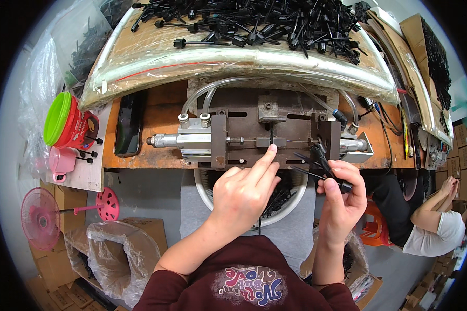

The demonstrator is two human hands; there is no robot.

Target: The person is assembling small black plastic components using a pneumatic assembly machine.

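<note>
My left hand (244,196) reaches forward over the edge of a dark metal fixture (244,101). Its index finger is stretched out, its tip at a small grey block (263,142) in the middle of the fixture, where a thin black stem (272,133) stands. Nothing shows in that hand; its other fingers are partly bent. To the right, my right hand (343,207) is closed around several black plastic parts with thin stems (321,158), their stems pointing left. Silver pneumatic cylinders, one left (194,140) and one right (352,145), flank the fixture.
A film-wrapped tray (244,61) behind the fixture bears a heap of black stemmed parts (264,23). Clear air hoses (220,84) loop over the fixture. A white-rimmed basket (206,194) with black parts sits below my hands. Left are a red-green bucket (70,124) and pink fan (40,217); right, another person (433,228).
</note>
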